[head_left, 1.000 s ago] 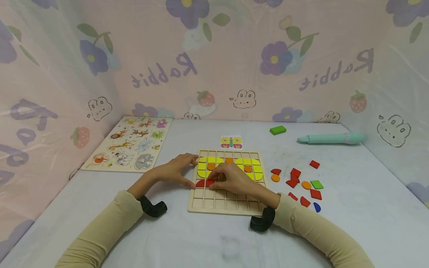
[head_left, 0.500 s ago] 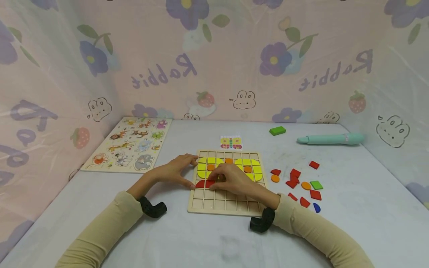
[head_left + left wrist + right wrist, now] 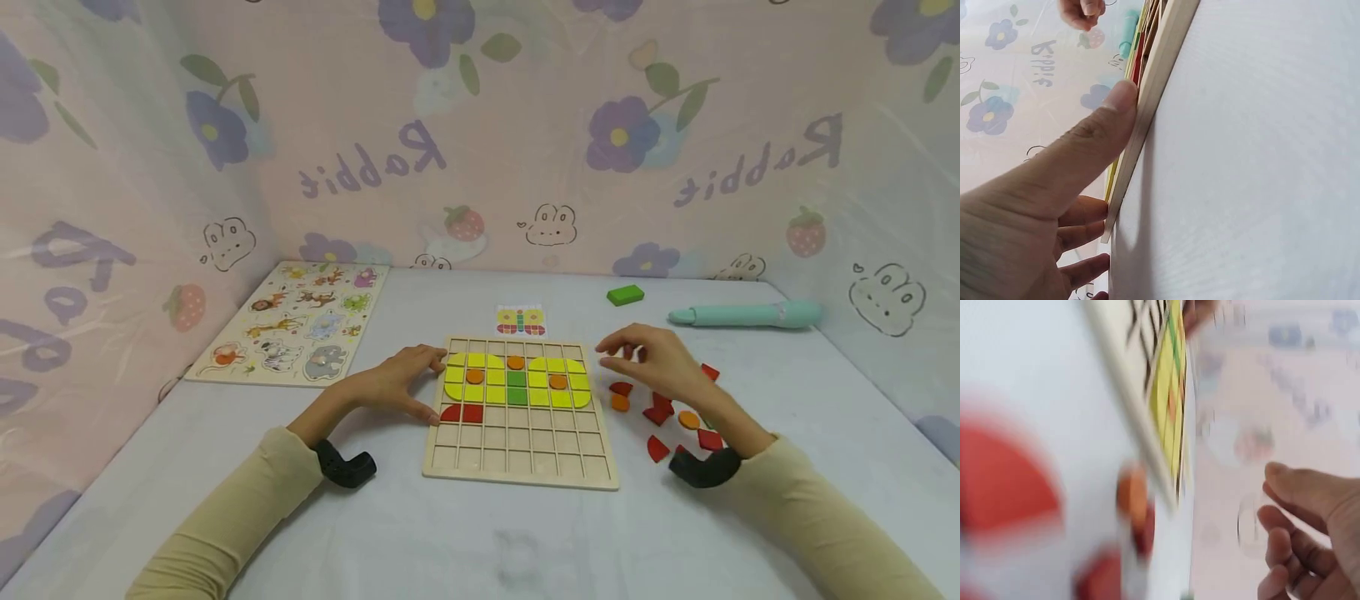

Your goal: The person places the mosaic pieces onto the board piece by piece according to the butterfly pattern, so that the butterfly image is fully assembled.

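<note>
A square wooden grid board (image 3: 517, 458) lies on the table. Yellow pieces (image 3: 475, 393), orange discs (image 3: 515, 362) and green squares (image 3: 517, 387) fill its upper rows. Below them at the left sit a red quarter-round piece (image 3: 452, 413) and a red square (image 3: 472, 413). My left hand (image 3: 397, 383) rests against the board's left edge, thumb and fingers spread; the left wrist view shows the thumb (image 3: 1094, 128) touching the rim. My right hand (image 3: 656, 358) hovers above the loose pieces right of the board, fingers loosely bent, nothing visible between them.
Loose red pieces (image 3: 657, 448) and an orange disc (image 3: 688, 420) lie at the right, partly under my right arm. A butterfly pattern card (image 3: 521, 320) lies behind the board. Farther off are an animal puzzle (image 3: 292, 333), a green block (image 3: 626, 295) and a mint-coloured pen-like object (image 3: 742, 315).
My right hand has left the red square on the board and moved right, over the loose pieces. The green squares have come into view. My left hand has stayed at the edge.
</note>
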### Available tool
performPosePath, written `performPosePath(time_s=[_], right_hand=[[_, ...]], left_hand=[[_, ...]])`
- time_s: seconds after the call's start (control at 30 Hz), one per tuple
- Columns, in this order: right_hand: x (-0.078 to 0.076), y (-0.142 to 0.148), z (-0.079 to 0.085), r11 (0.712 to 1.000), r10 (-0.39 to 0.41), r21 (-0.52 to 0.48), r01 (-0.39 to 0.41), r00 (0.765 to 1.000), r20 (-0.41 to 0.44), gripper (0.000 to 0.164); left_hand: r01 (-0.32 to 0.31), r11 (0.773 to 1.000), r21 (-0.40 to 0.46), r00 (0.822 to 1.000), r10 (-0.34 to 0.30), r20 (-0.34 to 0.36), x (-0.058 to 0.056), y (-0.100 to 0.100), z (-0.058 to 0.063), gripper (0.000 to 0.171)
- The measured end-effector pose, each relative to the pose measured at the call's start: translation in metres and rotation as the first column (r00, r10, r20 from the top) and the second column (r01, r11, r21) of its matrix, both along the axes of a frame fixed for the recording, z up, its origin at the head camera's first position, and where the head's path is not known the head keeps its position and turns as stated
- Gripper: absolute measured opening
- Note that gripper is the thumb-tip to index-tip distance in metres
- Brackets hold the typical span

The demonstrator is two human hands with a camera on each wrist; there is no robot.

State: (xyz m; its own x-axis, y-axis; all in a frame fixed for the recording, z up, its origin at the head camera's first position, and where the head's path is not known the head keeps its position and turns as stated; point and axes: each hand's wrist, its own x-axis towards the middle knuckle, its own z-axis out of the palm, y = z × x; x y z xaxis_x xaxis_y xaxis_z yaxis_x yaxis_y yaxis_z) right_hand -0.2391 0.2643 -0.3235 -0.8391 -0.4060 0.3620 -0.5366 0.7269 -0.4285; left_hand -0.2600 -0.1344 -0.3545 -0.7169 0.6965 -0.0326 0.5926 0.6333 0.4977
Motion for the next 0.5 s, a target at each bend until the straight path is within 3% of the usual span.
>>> performPosePath(time_s=[0.1,0.23,0.4,0.5], right_hand=[[-0.002,0.047,-0.003,0.993,-0.118,0.025,0.119,0.992,-0.032,0.020],[-0.001,0.096,-0.010,0.964,-0.261,0.065,0.258,0.964,0.056,0.034],[-0.001,0.125,-0.020,0.937,-0.342,0.147,0.317,0.918,0.202,0.054],[-0.002,0.130,-0.023,0.933,-0.350,0.176,0.315,0.908,0.229,0.056]], left_hand=[[0.004,1.000,0.000,1.000,-0.004,-0.005,0.000,0.000,0.001,0.072],[0.011,1.000,0.000,1.000,-0.011,-0.011,0.001,-0.001,0.001,0.071],[0.017,1.000,-0.004,1.000,-0.017,-0.016,0.000,-0.001,0.001,0.072],[0.019,1.000,-0.007,1.000,-0.019,-0.018,-0.001,-0.001,0.000,0.072]])
